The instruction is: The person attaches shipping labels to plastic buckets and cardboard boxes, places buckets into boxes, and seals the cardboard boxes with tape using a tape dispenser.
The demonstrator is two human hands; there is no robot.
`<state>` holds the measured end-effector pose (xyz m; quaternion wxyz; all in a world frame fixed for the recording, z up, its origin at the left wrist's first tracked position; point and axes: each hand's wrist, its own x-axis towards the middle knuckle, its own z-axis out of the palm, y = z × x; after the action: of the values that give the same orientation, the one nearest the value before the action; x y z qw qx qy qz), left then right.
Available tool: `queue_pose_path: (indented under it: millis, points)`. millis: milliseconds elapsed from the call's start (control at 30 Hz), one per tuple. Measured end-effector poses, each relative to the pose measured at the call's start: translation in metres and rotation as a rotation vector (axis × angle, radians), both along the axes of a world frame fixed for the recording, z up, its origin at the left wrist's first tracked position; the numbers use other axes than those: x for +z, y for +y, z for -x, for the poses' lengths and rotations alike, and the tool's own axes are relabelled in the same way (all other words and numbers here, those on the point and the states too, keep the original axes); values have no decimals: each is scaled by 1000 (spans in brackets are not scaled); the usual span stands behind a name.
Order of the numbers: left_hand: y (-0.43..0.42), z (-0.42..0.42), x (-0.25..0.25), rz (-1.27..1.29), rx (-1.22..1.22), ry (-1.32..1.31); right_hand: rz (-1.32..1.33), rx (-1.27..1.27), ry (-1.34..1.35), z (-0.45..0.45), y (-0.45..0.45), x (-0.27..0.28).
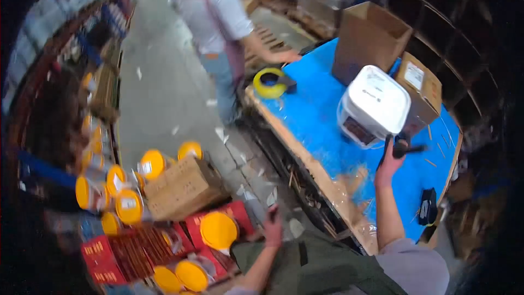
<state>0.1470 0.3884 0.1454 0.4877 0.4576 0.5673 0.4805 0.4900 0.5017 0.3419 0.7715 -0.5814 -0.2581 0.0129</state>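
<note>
My right hand (386,168) is raised over the blue-topped table, its fingers closed round a black hand-held tool (405,149) whose exact kind is blurred. Just beyond it, a white square bucket (379,97) with a closed lid and a dark label stands on the table. My left hand (272,230) hangs beside the table's near left side, close to the red boxes. Its fingers look curled round something small and dark, too smeared to name.
Cardboard boxes (367,41) stand behind the bucket on the blue table (319,125). A yellow tape roll (268,83) lies near its far left edge, by a co-worker's hand (285,57). Yellow-lidded tubs (218,230) and red boxes (101,257) crowd the lower left.
</note>
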Motion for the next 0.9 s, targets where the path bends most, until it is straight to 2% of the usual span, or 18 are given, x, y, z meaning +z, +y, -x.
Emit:
queue_pose_path:
  millis: [33,67,100,133,167,200,267,333,367,433,500,567,600,633,700,833,900]
  points:
    - [-39,37,-4,22,133,109,-52,108,-140,24,-14,-8]
    - [-68,67,-16,20,263,58,150,150,-320,36,-35,-36]
    - [-77,84,66,456,366,107,210,314,-284,77,-49,-41]
    - [-96,114,45,365,395,320,281,472,-231,121,-69,-47]
    - [-129,141,-3,333,518,414,444,690,-145,132,-85,-87]
    - [-117,152,34,334,526,293,597,894,-45,146,-101,-127]
    - [-135,185,-9,374,580,261,882,1077,728,218,-118,-142]
    - [-145,207,-50,341,630,188,1139,1432,80,255,-129,-199]
    - [-147,215,-71,292,638,160,1052,1580,-289,281,-120,-209]
    - [-139,218,-86,292,788,178,955,1798,-690,328,-102,-232]
    - [-134,227,-112,304,801,172,1168,1510,-563,396,-86,-232]
    - [-127,236,-142,262,1104,-213,1296,1431,-575,440,-61,-275]
    - [-141,254,-174,395,952,-37,1280,1458,-545,460,-49,-293]
    - [-139,264,-189,407,956,-45,1263,1486,-514,479,-36,-312]
    - [-130,283,-216,457,1091,113,1187,1459,-664,501,-21,-385]
    - [-134,317,-282,514,1047,-9,1284,1582,-679,550,-4,-408]
    - [-127,317,-270,568,1041,-104,1359,1644,-696,554,2,-411]
